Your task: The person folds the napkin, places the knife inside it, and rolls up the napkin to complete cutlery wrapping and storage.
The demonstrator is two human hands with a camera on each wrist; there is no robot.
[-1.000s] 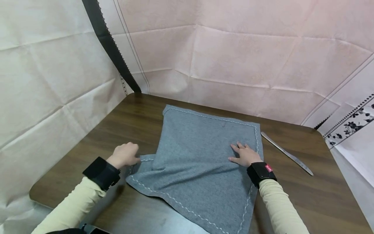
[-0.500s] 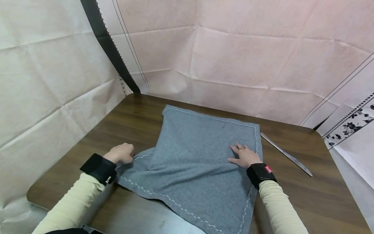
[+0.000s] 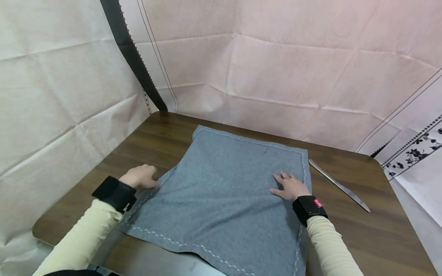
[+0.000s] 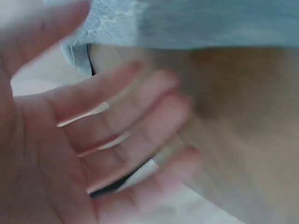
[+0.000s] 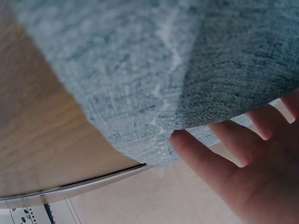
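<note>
A blue-grey cloth (image 3: pixel 221 214) with white zigzag stitching along its border lies spread over the table, lightly wrinkled across the middle. At its left edge is my left hand (image 3: pixel 141 177). The left wrist view shows this hand's fingers (image 4: pixel 149 123) relaxed and apart, holding nothing, with the cloth edge (image 4: pixel 196 23) beyond them. On the cloth's right side rests my right hand (image 3: pixel 290 187), palm down with fingers spread. The right wrist view has its fingers (image 5: pixel 205 156) reaching over a raised fold of the fabric.
To the right of the cloth, a slim silver knife-like piece of metal (image 3: pixel 340 186) lies on the brown wooden table (image 3: pixel 390 226). Creased pale sheeting (image 3: pixel 276 73) hangs behind the table's far and left edges.
My left hand has drawn the cloth's folded left part out toward the left and let go of it. That side now lies flatter. The right hand has stayed in place.
</note>
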